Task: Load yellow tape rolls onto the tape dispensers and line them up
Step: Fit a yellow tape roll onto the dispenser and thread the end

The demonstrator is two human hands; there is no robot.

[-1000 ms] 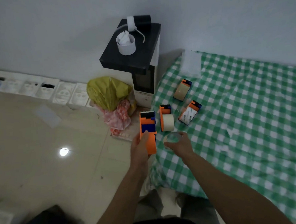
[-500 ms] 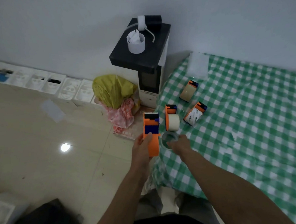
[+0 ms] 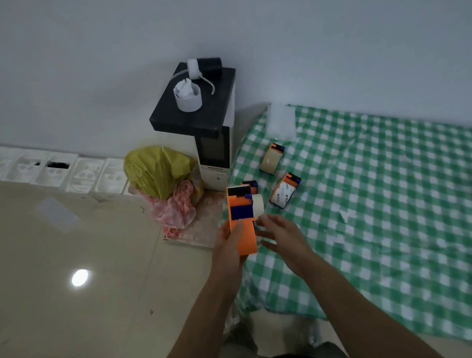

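My left hand (image 3: 227,247) grips an orange tape dispenser (image 3: 243,227) with a blue and black head, held upright over the cloth's left edge. My right hand (image 3: 283,238) is against the dispenser's right side, fingers curled round a tape roll (image 3: 257,226) of which only a pale sliver shows. Three more dispensers lie on the green checked cloth (image 3: 381,212). One, right behind the held one, carries a pale yellow roll (image 3: 259,205). A second holds a tan roll (image 3: 271,159). The third has a white labelled roll (image 3: 284,192).
A white cabinet with a black top (image 3: 196,120) stands at the wall beside the cloth, with a white cup (image 3: 188,99) on it. A yellow bag (image 3: 158,170) and a pink bag (image 3: 173,209) lie at its foot. White foam trays (image 3: 51,169) line the wall.
My right hand has lifted the tape roll off the cloth and brought it left against the dispenser's side. My left hand has raised the dispenser a little.
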